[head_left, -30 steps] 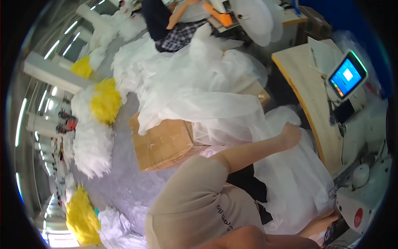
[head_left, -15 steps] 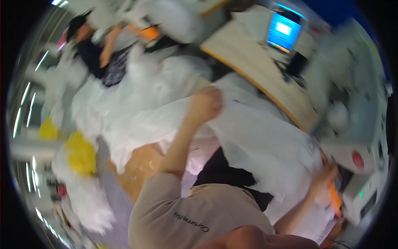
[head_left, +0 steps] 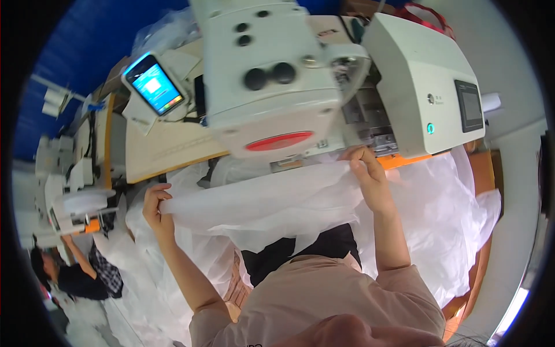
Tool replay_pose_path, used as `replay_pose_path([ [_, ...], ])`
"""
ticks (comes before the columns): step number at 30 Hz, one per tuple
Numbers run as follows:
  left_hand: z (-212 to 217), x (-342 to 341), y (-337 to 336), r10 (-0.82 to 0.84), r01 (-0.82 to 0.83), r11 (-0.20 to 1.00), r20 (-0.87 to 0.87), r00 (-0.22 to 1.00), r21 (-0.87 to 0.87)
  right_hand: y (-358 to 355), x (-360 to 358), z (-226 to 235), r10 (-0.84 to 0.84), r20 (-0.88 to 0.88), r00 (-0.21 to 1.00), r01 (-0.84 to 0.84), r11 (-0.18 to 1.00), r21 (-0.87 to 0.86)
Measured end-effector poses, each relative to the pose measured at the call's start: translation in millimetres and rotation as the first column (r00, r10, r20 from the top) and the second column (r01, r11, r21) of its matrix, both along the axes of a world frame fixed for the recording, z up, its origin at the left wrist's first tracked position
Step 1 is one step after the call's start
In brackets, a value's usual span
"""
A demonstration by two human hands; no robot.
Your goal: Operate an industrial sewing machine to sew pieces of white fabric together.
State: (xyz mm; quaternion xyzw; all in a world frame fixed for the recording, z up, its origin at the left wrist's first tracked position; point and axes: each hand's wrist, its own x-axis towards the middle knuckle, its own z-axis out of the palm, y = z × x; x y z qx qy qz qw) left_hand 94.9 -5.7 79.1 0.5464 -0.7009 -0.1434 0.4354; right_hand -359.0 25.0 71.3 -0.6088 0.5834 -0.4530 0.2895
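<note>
A long edge of thin white fabric (head_left: 260, 199) is stretched between my two hands in front of a white sewing machine (head_left: 272, 115). At the left end, my left hand (head_left: 157, 207) pinches the edge between thumb and fingers. My right hand (head_left: 365, 165) grips the other end, close beside the machine's metal work plate (head_left: 287, 163). Below the held edge the cloth hangs in loose folds over my lap. The sewing machine's needle area is hidden beneath its head.
A white control box with a dark screen (head_left: 469, 107) stands at the right of the machine. A lit display (head_left: 153, 84) rests on the wooden table (head_left: 167, 151). Heaped white fabric (head_left: 428, 225) lies at my right. Another person (head_left: 81, 274) works at a machine on the far left.
My view has swung right to face the machine. The left hand, earlier a raised fist on the cloth, now holds its left end. The right hand has come up to the machine with the fabric.
</note>
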Motion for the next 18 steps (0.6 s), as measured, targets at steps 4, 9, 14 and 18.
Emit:
replay_pose_path([
  [4,32.7,-53.5,-5.5,-0.109,0.085,0.984,0.148,0.983,0.158,18.3,-18.6,-2.0,-0.302,0.184,0.936,0.262,0.942,0.21],
  [9,10.5,-87.6,-1.1,-0.086,0.063,0.996,0.391,0.917,0.069,4.2,-34.1,-10.1,-0.536,-0.496,0.683,0.453,0.844,-0.288],
  [14,-37.7,-68.4,4.0,0.06,-0.036,0.998,0.536,0.842,-0.055,-0.8,-34.4,-7.3,-0.512,-0.631,0.583,0.274,0.855,-0.441],
  [18,-50.2,-84.1,2.0,0.142,-0.119,0.99,0.552,0.822,-0.077,-11.0,-38.9,-19.3,-0.57,-0.663,0.486,0.263,0.818,-0.511],
])
